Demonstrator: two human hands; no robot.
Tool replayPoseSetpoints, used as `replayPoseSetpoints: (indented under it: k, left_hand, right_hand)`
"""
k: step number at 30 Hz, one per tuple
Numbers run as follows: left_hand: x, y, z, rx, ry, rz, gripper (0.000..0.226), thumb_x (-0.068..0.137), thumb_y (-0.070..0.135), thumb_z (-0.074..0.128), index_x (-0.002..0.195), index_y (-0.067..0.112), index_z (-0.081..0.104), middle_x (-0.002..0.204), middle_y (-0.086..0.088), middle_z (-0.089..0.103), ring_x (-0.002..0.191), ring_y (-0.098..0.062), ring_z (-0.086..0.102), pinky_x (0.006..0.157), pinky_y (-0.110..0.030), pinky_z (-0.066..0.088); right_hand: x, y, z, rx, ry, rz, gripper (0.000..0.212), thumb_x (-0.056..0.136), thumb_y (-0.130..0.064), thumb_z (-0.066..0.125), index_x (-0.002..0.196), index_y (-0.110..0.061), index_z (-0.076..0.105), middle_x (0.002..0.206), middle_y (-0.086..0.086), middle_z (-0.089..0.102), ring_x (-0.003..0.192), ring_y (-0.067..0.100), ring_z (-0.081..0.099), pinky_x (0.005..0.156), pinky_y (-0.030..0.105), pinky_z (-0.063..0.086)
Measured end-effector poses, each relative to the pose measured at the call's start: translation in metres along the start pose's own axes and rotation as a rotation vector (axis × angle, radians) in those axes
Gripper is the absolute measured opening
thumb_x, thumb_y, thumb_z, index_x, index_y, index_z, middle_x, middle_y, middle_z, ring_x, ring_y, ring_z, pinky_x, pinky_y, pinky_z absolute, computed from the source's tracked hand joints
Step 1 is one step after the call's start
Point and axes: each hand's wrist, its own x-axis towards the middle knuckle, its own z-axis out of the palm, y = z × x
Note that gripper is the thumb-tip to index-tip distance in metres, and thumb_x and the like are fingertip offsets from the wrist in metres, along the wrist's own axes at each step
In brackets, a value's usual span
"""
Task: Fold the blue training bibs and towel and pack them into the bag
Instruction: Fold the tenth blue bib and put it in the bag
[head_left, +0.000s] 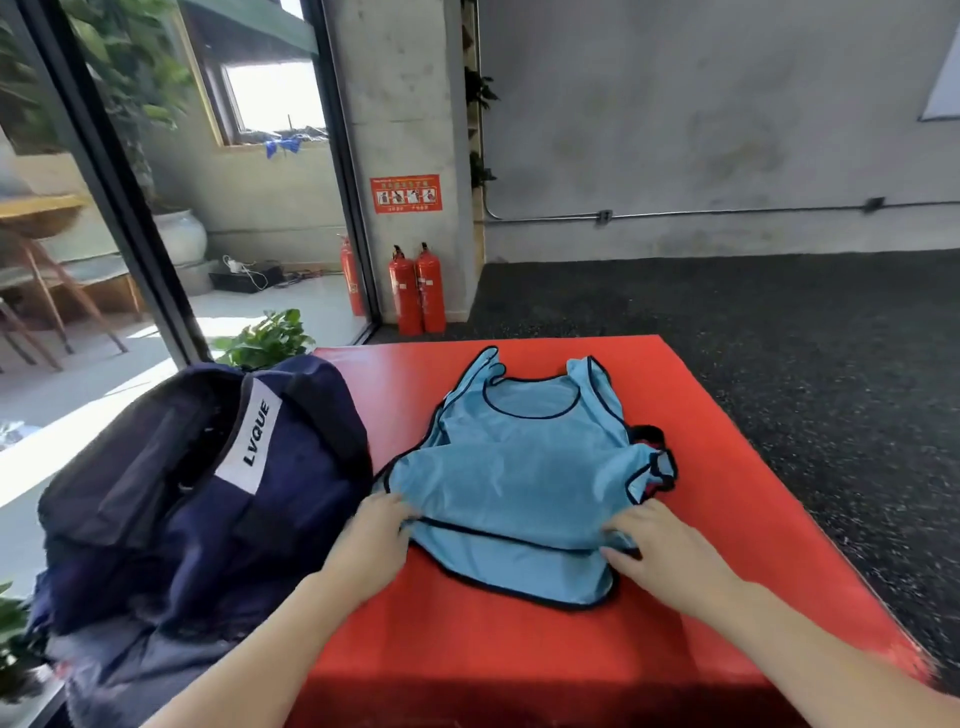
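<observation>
1. I see the blue bibs (519, 467) stacked flat on the red mat (727, 519), necklines pointing away from me, black trim along every edge.
2. My left hand (376, 535) pinches the near-left edge of the top bib, fingers curled into the cloth.
3. My right hand (660, 545) grips the near-right edge, fingers bunching the fabric.
4. The navy bag (208, 493), with a white LVQUE label, sits open just left of the bibs, touching the mat's left side.
5. Beyond the mat I see dark speckled flooring (779, 312) and a grey concrete wall (675, 130).
6. Two red fire extinguishers (418, 291) stand at a pillar beside the glass door (156, 208); a leafy plant (265, 338) sits behind the bag.
</observation>
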Motion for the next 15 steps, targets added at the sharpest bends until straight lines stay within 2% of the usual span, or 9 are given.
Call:
replayPoseSetpoints:
  k: [3,5,7,9,12,15]
  left_hand:
    - [-0.006,0.01,0.005,0.03,0.041,0.006,0.025,0.092,0.015,0.062,0.109,0.029,0.075,0.109,0.017,0.062,0.117,-0.014,0.053,0.089,-0.041,0.049]
    - [-0.008,0.02,0.006,-0.116,0.038,0.045,0.022,0.091,0.016,0.066,0.105,0.03,0.076,0.11,0.019,0.065,0.112,-0.004,0.055,0.096,-0.035,0.049]
    - [-0.014,0.034,0.004,-0.239,-0.04,0.068,0.018,0.09,0.026,0.071,0.101,0.04,0.073,0.104,0.022,0.064,0.102,0.005,0.056,0.095,-0.026,0.049]
    - [-0.019,0.046,0.008,-0.275,-0.121,0.096,0.014,0.086,0.039,0.074,0.099,0.045,0.071,0.101,0.022,0.064,0.1,0.006,0.057,0.093,-0.021,0.047]
    - [-0.02,0.06,0.016,-0.248,-0.193,0.159,0.03,0.079,0.056,0.076,0.102,0.036,0.075,0.1,0.024,0.066,0.104,0.007,0.056,0.096,-0.02,0.046]
    - [-0.014,0.075,0.022,-0.211,-0.205,0.222,0.037,0.081,0.056,0.074,0.107,0.03,0.075,0.104,0.02,0.067,0.105,0.002,0.057,0.096,-0.022,0.047]
  right_hand:
    - [-0.002,-0.017,0.007,0.104,0.011,-0.081,0.032,0.094,-0.055,0.059,0.118,-0.035,0.065,0.112,-0.023,0.058,0.113,-0.002,0.045,0.093,0.023,0.046]
    - [-0.004,-0.026,0.013,0.184,-0.093,-0.135,0.036,0.09,-0.06,0.061,0.116,-0.036,0.066,0.111,-0.024,0.057,0.112,-0.005,0.046,0.096,0.022,0.044]
    - [-0.005,-0.029,0.021,0.215,-0.19,-0.172,0.038,0.088,-0.063,0.062,0.112,-0.035,0.068,0.111,-0.023,0.055,0.111,-0.004,0.046,0.096,0.019,0.042]
    - [-0.004,-0.031,0.025,0.215,-0.191,-0.171,0.032,0.09,-0.058,0.064,0.108,-0.032,0.071,0.111,-0.02,0.056,0.109,-0.003,0.048,0.094,0.019,0.042]
    - [0.001,-0.032,0.028,0.192,-0.159,-0.182,0.021,0.095,-0.045,0.063,0.103,-0.028,0.072,0.105,-0.016,0.059,0.103,0.002,0.052,0.092,0.024,0.045]
    - [0.003,-0.026,0.026,0.226,-0.161,-0.139,0.015,0.097,-0.04,0.062,0.098,-0.027,0.07,0.095,-0.017,0.06,0.094,0.002,0.054,0.087,0.024,0.046]
